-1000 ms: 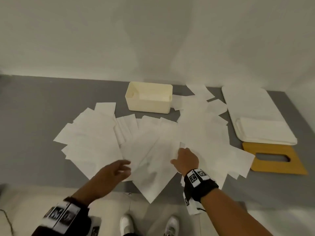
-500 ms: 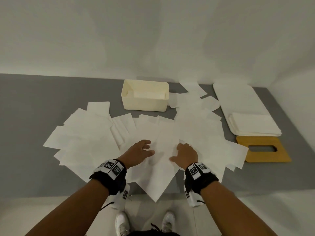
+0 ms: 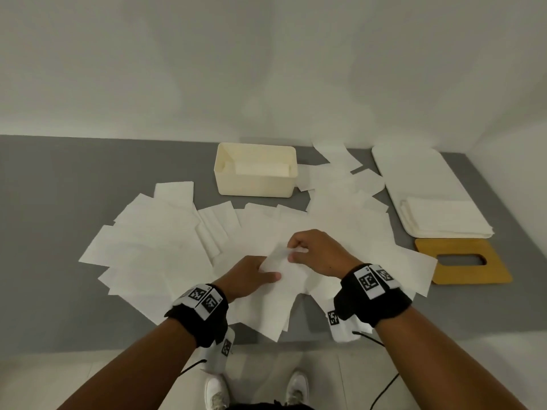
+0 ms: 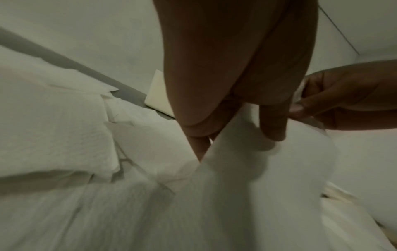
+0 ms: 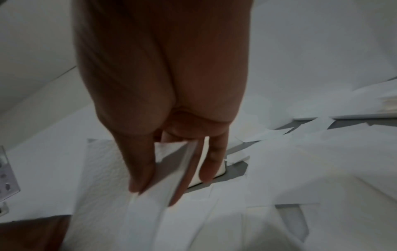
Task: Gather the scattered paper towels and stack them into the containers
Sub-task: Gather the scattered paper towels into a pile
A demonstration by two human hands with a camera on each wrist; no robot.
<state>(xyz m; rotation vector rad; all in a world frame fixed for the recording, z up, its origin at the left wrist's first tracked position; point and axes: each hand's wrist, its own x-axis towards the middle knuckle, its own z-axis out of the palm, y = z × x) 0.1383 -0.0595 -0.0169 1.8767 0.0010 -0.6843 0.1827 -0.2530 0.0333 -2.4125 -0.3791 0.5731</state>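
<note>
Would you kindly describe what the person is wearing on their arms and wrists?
Both forearms are bare, without sleeves. Each wrist carries a black band topped with white square-patterned marker tags. A white marked block hangs under each wrist, trailing a thin black cable.

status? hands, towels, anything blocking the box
Both hands pinching one paper towel, lifting it off the pile. Cream box holds a few towels; most scattered. Path to box unobstructed.
</note>
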